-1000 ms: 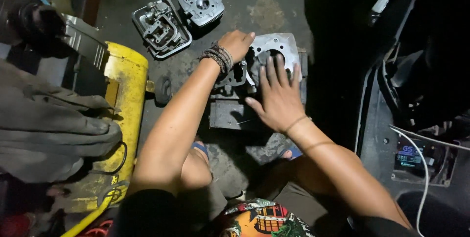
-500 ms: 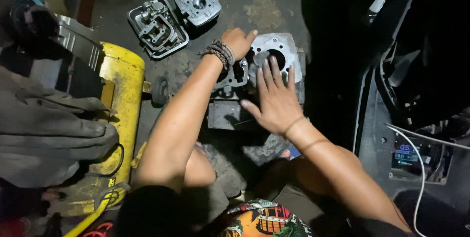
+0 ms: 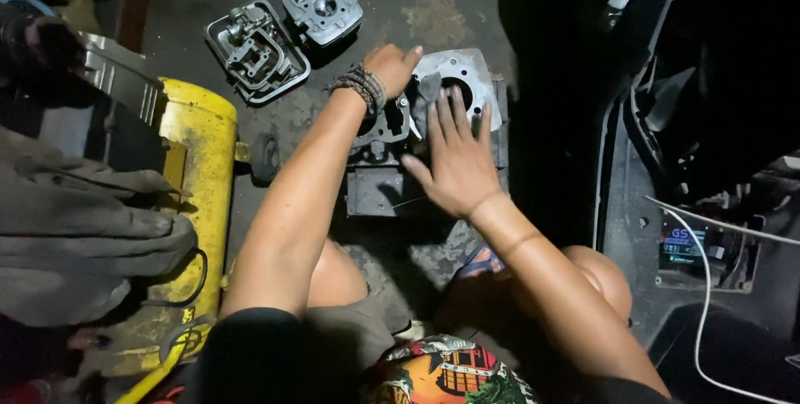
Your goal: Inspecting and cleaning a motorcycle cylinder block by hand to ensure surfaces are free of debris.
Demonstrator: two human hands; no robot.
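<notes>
A grey metal engine cylinder block (image 3: 479, 70) with a round bore lies on the dark, stained floor in front of me. My right hand (image 3: 454, 158) rests flat on it, fingers spread just below the bore. My left hand (image 3: 392, 66), with dark beaded bracelets on the wrist, touches the block's left edge with fingers curled. Under the hands sits a darker engine part (image 3: 379, 145) with a square base.
Two grey engine covers (image 3: 254, 50) (image 3: 323, 8) lie on the floor at the upper left. A yellow tank (image 3: 196, 162) and grey cloth (image 3: 75, 237) stand to the left. A dark vehicle body (image 3: 692, 120) with white cables fills the right side.
The view has drifted slightly. My right hand slid a little down and left on the block; my left hand stays at the block's left edge.
</notes>
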